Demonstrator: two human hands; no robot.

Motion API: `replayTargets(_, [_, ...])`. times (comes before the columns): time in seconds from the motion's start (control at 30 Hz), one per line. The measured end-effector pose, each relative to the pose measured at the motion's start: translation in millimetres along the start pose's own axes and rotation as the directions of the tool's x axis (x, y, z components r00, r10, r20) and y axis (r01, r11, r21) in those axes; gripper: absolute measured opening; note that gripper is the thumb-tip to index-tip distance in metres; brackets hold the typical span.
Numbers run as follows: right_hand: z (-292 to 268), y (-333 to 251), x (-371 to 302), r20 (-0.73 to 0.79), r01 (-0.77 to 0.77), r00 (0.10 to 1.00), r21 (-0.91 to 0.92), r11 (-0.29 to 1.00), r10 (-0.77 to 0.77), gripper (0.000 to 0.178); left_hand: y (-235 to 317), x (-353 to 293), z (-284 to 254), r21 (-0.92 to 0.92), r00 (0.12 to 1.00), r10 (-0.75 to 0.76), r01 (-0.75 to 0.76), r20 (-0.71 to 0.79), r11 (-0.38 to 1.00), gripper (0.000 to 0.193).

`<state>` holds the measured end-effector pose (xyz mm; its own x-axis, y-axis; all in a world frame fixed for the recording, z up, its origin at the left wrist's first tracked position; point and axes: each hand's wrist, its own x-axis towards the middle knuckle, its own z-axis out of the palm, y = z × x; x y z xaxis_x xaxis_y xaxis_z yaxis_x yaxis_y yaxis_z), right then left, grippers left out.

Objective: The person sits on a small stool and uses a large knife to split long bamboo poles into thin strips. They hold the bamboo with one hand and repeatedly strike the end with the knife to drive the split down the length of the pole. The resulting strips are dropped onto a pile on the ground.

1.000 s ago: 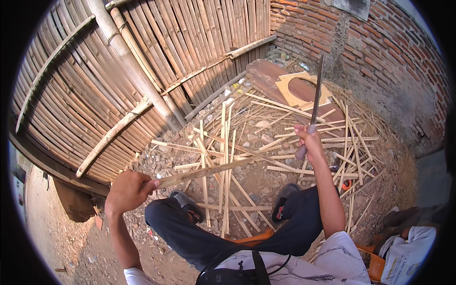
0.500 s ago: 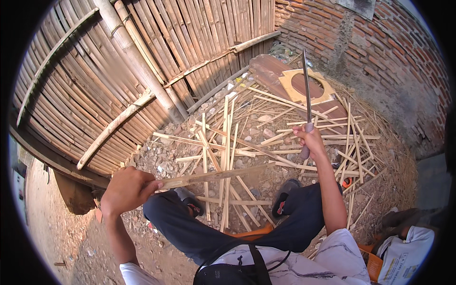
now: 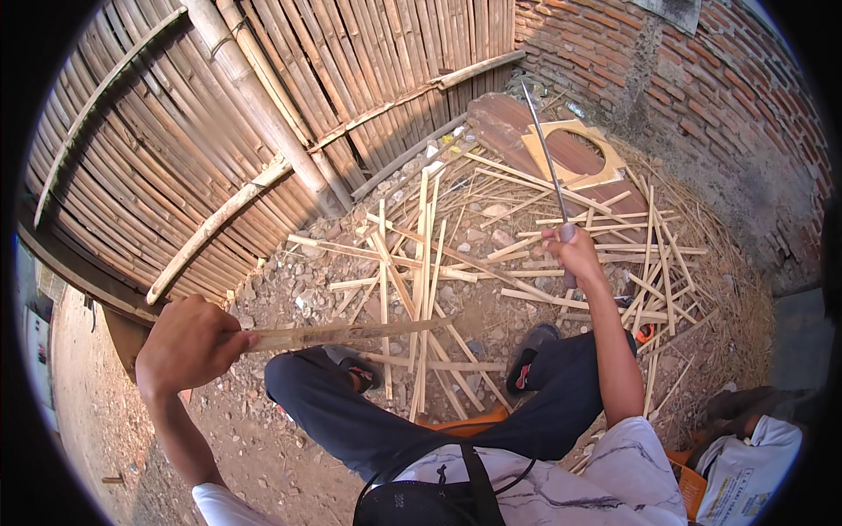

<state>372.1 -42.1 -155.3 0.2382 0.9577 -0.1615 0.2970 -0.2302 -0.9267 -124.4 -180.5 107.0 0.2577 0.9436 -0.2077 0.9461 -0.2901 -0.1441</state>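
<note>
My left hand (image 3: 195,340) is closed on one end of a flat bamboo strip (image 3: 342,335), which stretches level to the right above my knees. In my right hand (image 3: 572,249) is the handle of a long-bladed knife (image 3: 547,158); its narrow blade points up and slightly left, away from me. The blade and the strip are apart. Beneath them, pale split bamboo strips (image 3: 424,263) lie criss-crossed on the stony ground between and beyond my feet.
A bamboo wall (image 3: 377,79) rises at the left and back, and a brick wall (image 3: 728,114) at the right. A yellowish board with a round hole (image 3: 605,178) lies on a brown plank (image 3: 500,131). At lower right sits a white bag (image 3: 745,473).
My left hand has moved left and slightly up, drawing the bamboo strip with it. The knife in my right hand has tilted from nearly upright toward the left.
</note>
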Motion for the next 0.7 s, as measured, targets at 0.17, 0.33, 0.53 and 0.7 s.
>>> replayTargets(0.17, [-2, 7, 3, -0.014, 0.031, 0.999, -0.054, 0.998, -0.032, 0.027, 5, 7, -3, 0.020, 0.997, -0.036, 0.034, 0.066, 0.999, 0.027])
replayTargets(0.33, [1, 2, 1, -0.015, 0.061, 0.998, -0.078, 0.995, -0.063, 0.029, 14, 19, 6, 0.049, 0.999, -0.004, 0.001, 0.050, 0.999, 0.029])
replayTargets(0.53, [2, 4, 0, -0.036, 0.118, 0.992, -0.135, 0.984, -0.123, 0.029, 22, 33, 8, 0.082, 0.998, 0.050, -0.052, 0.027, 0.995, 0.030])
replayTargets(0.7, [1, 11, 5, -0.040, 0.157, 0.985, -0.163, 0.974, -0.166, 0.030, 24, 25, -13, 0.028, 0.997, -0.004, 0.002, 0.074, 1.000, 0.031])
